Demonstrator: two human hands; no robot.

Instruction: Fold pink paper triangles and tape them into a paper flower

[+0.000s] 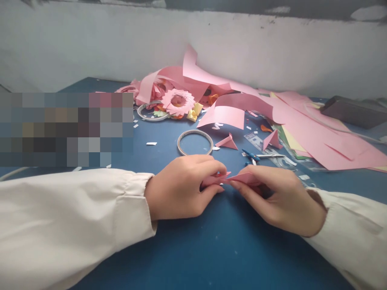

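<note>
Paper, folded and pink (pixel 244 177), sits right between our two hands, and the meeting place in the middle is what counts! Its long axis runs side to side, left fingertips to right, with neither hand nearer: both have hold of it. Our left hand (pixel 185 187) has an end tucked under curled fingers, thumb and forefinger tips a little parted around the pink. Over on the other side, our right hand (pixel 281 197) pinches tight, thumb against forefinger, paper pointing left from the grip. One piece or two? We can't tell; fingers cover the join.

Now the edges! Just beyond our left knuckles stands a tape ring (pixel 211 141), and blue-handled scissors (pixel 250 154) lie close past our right fingers, so reaching forward is tight. Farther out we have two folded pink triangles (pixel 229 141) (pixel 273 140) and a spread of pink sheets (pixel 326 125). Elbow room? That's on our side, where blue tabletop (pixel 229 249) runs back between the sleeves.
</note>
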